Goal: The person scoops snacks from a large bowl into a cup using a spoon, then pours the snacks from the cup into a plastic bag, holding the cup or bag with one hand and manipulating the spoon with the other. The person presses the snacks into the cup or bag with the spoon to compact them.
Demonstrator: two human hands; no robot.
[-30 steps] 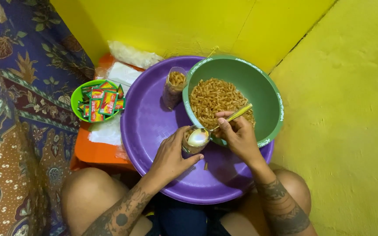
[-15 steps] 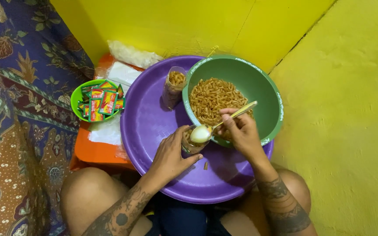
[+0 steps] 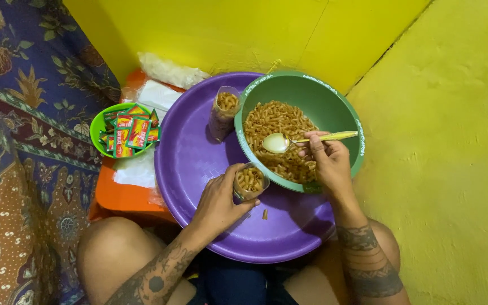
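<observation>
Now the spoon is back over the bowl, and the small bag is part-filled

Just half a second ago the spoon (image 3: 280, 142) hung over the mouth of the small clear bag (image 3: 249, 182); now the right hand (image 3: 327, 161) has carried it to the far side, into the green bowl (image 3: 350, 121), where its pale, empty scoop lies on the heap of macaroni (image 3: 275, 121). By the look of it, one spoonful has gone in and the spoon is positioned to take another. The right grip pinches the yellow handle between thumb and fingertips, the handle pointing right toward the bowl's rim.

The left hand (image 3: 218, 204) has not shifted. Its grip is curled around the small clear bag, holding it upright with the mouth open, on the purple tray (image 3: 187, 169), just beside the near-left rim of the bowl. Macaroni shows inside, close to the top.

A second clear bag (image 3: 224, 113), already full of macaroni, stands on the far part of the tray, touching the bowl's left side. One stray piece (image 3: 265, 214) lies on the tray, just near the held bag.

Left of the tray, a small green bowl (image 3: 98, 125) holds red and yellow sachets (image 3: 133, 131). It sits by an orange surface (image 3: 121, 197) with white plastic on it, and a heap of clear plastic bags (image 3: 170, 70) lies at the far edge, against the yellow wall.
</observation>
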